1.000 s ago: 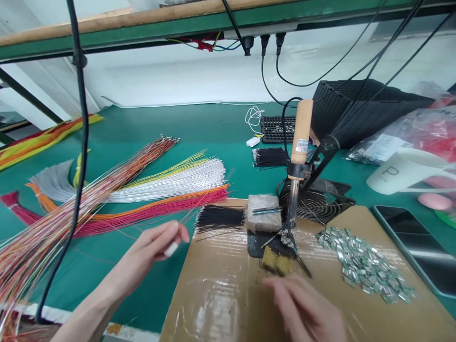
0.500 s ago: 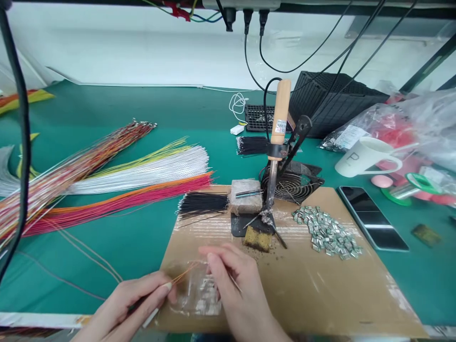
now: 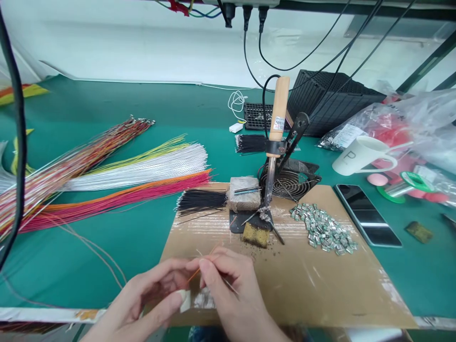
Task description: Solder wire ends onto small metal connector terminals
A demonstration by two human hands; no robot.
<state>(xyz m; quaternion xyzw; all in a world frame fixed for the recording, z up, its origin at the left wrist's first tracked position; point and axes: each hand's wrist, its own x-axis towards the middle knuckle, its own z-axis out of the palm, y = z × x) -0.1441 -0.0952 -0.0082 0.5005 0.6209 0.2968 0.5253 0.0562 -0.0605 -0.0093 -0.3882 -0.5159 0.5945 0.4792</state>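
Observation:
In the head view, my right hand (image 3: 233, 285) pinches a thin orange wire (image 3: 193, 276) between thumb and forefinger. A slim metal tool (image 3: 230, 285), its kind unclear, also lies in that hand. My left hand (image 3: 153, 297) is curled around the wire's lower end, its forefinger meeting the right fingertips and its thumb held apart. A white piece (image 3: 185, 300) sits at the left thumb tip. Loose wire ends stick up past the right fingers. Below the hands, a clear patch with silvery marks (image 3: 204, 299) is mostly covered.
On the cardboard (image 3: 302, 285) are a yellow sponge (image 3: 255, 235), a soldering iron (image 3: 278, 114) upright in its stand, black wires (image 3: 201, 202) and a heap of small metal parts (image 3: 326, 230). Bundled red wires (image 3: 142, 197) and white wires (image 3: 160, 166) lie left. A phone (image 3: 368, 216) and mug (image 3: 359, 156) stand right.
My left hand has moved right to meet my right hand, and its thumb has come away from the forefinger. The gap between the hands has closed, and the view has shifted slightly.

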